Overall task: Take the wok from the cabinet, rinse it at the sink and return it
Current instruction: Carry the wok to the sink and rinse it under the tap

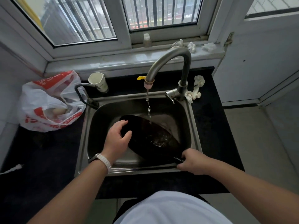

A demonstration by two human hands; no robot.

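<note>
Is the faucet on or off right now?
On: water falls in a thin stream from the faucet onto the wok in the sink.

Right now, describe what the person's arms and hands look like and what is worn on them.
The left forearm and right forearm are bare, with no sleeves in view. The left wrist carries a watch with a white strap and a dark case. On the left hand and right hand no gloves or rings are visible. A white top covers the torso.

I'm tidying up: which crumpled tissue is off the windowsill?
The long twisted tissue beside the faucet base, on the black counter; the other three lie on the windowsill.
</note>
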